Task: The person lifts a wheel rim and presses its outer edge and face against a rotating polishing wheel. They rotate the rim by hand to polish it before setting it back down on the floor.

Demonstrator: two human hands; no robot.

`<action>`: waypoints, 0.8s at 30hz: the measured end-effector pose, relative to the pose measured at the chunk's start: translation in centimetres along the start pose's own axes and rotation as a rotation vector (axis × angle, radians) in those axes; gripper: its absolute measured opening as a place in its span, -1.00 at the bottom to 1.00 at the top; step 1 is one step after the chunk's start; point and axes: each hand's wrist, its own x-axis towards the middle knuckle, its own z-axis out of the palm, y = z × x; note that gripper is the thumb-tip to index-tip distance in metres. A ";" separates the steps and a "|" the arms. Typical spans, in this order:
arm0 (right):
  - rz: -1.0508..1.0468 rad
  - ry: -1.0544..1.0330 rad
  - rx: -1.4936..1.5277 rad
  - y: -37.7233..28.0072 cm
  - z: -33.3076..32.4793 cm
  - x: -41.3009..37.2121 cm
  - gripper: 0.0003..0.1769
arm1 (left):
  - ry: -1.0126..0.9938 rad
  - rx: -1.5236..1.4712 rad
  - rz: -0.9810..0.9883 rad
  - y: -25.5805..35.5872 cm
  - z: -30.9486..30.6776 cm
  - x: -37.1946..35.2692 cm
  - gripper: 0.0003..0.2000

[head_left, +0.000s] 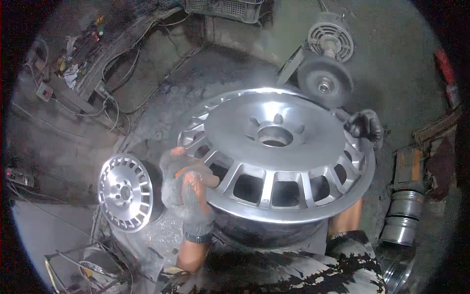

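Observation:
A large silver alloy wheel (230, 125) fills the middle of the view, tilted face up, with slots around its edge and a round centre hole. My left hand (188, 183), in a worn grey glove with bare fingertips, grips its left edge at the slots. At the far right edge, my right hand (366, 128) in a dark glove is closed round the rim. Just beyond the wheel's upper right side is a round buffing wheel (313, 78), its edge blurred, on the shaft of a motor (333, 36). The alloy wheel's underside is mostly hidden.
A smaller-looking slotted alloy wheel (122, 179) leans at the left. Silvery metal cylinders (402, 215) stand at the right. Cables (115, 105) and a ledge with clutter run along the left. A plastic crate (227, 9) sits at the top.

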 end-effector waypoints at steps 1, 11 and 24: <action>0.008 -0.004 -0.022 -0.7 -0.3 -0.7 -0.56 | -0.049 0.083 0.085 -0.7 -0.8 0.7 -0.70; 0.006 0.045 -0.114 -6.6 -2.5 -6.2 -0.51 | -0.024 -0.390 -0.125 -6.9 -0.5 4.2 -0.62; 0.010 -0.052 -0.078 -1.3 -0.6 -1.7 -0.44 | 0.067 -0.485 -0.210 -4.6 -0.1 3.2 -0.56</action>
